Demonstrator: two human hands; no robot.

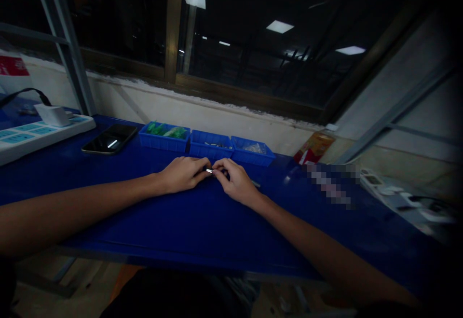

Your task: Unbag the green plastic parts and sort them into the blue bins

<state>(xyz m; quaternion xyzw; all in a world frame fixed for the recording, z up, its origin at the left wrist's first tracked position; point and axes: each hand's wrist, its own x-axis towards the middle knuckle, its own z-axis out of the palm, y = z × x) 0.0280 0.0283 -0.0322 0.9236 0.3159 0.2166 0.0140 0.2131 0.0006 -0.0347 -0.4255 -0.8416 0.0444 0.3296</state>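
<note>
My left hand (183, 174) and my right hand (234, 179) meet above the middle of the blue table. Between their fingertips is a small shiny metal piece (209, 171), too small for its kind to show. Thumb and forefinger of my left hand pinch its left end, while my right fingers close on the other end. Part of a thin grey rod-like thing (255, 183) shows beside my right hand on the table. Just beyond the hands stand three blue bins: one with green plastic bags (167, 131), one with small metal parts (217, 145), one with small clear pieces (256, 148).
A black phone (109, 139) lies at the left, near a white power strip (47, 133) with a plug (53, 115). An orange and red packet (315, 148) leans at the back right. Another power strip (390, 192) lies far right. Behind the table (195, 231) are a wall and window.
</note>
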